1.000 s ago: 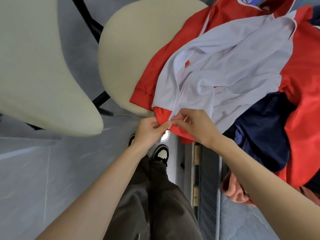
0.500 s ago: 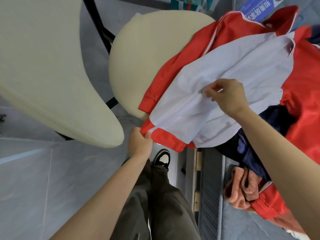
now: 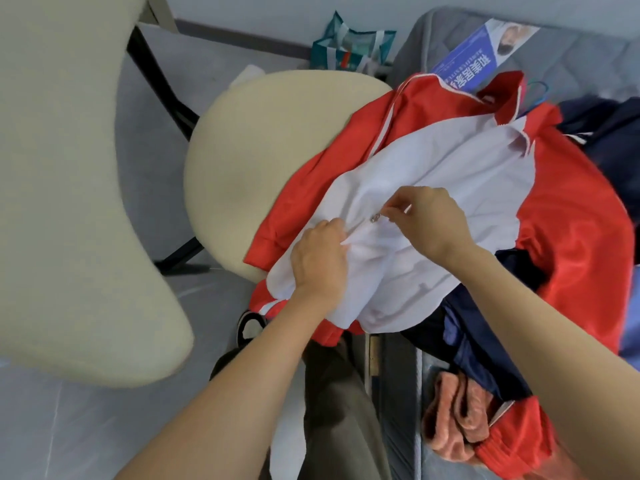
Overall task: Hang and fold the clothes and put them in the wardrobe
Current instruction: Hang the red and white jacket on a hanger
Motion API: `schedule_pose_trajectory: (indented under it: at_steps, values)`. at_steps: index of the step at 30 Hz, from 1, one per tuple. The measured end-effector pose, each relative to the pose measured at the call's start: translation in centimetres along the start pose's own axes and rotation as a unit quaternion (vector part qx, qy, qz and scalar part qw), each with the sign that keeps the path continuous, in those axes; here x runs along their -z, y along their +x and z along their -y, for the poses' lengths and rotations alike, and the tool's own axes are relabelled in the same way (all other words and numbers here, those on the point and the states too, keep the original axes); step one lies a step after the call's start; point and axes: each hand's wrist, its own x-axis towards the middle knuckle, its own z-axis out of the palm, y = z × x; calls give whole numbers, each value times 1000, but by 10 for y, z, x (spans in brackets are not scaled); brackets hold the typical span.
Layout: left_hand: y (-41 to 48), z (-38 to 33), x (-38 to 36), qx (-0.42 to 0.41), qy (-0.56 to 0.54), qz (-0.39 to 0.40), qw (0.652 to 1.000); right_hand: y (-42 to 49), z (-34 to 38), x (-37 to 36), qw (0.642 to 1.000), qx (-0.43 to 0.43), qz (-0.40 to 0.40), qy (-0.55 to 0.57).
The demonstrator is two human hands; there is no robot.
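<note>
A red and white zip jacket (image 3: pixel 450 168) lies spread over the edge of a cream chair seat (image 3: pixel 263 147) and a grey mattress (image 3: pixel 571 53). My right hand (image 3: pixel 429 220) pinches the small metal zipper pull (image 3: pixel 375 218) about halfway up the white front. My left hand (image 3: pixel 320 261) presses and grips the white fabric just below and left of the pull. A blue hanger (image 3: pixel 535 95) pokes out at the jacket's collar. Dark navy clothes (image 3: pixel 485 355) lie under the jacket on the right.
A pink towel (image 3: pixel 453 417) and red garment (image 3: pixel 512 441) lie low on the mattress. A second cream chair back (image 3: pixel 69 202) fills the left. A teal bag (image 3: pixel 349 46) stands by the wall. A blue leaflet (image 3: pixel 481 53) rests on the mattress. My legs and shoe (image 3: pixel 249 323) are below.
My right hand has run the zipper pull up from the hem to mid-front. My left hand left the hem and moved up onto the white fabric below the pull.
</note>
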Motion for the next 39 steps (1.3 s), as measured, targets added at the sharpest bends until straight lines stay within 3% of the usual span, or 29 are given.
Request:
schedule_pose_trajectory:
  at_steps: [7, 9, 11, 13, 16, 20, 23, 25, 29, 31, 34, 37, 39]
  values:
    - [23, 11, 16, 98, 136, 116, 979, 60, -46, 49, 985, -106, -137, -19]
    - [33, -7, 14, 89, 210, 165, 960, 73, -58, 61, 988, -102, -117, 24]
    - [45, -36, 5, 46, 254, 176, 950, 81, -64, 66, 997, -48, -44, 52]
    - [63, -73, -9, 1, 221, 150, 964, 87, -69, 69, 997, -18, 1, 78]
    - [98, -123, -31, -49, 210, 106, 971, 93, -80, 73, 992, -8, 3, 124]
    - [124, -143, -41, -76, 305, 217, 924, 97, -103, 74, 999, 21, -32, -27]
    - [130, -135, -36, -72, 334, 251, 906, 106, -124, 84, 996, 5, -82, -44]
    - [136, -134, -35, -61, 319, 255, 911, 116, -132, 90, 993, -2, -111, -45]
    - [147, -139, -41, -40, 295, 278, 913, 132, -137, 87, 987, -8, -104, -120]
    - [152, -137, -40, -23, 320, 316, 893, 137, -138, 82, 990, 1, -66, -127]
    - [152, -134, -40, -9, 355, 329, 875, 132, -136, 72, 999, 21, 23, -12]
    - [154, -151, -45, -33, 321, 243, 915, 124, -131, 65, 984, 12, 31, 178]
    - [160, -164, -50, -75, 314, 199, 925, 126, -132, 61, 981, -4, 35, 191]
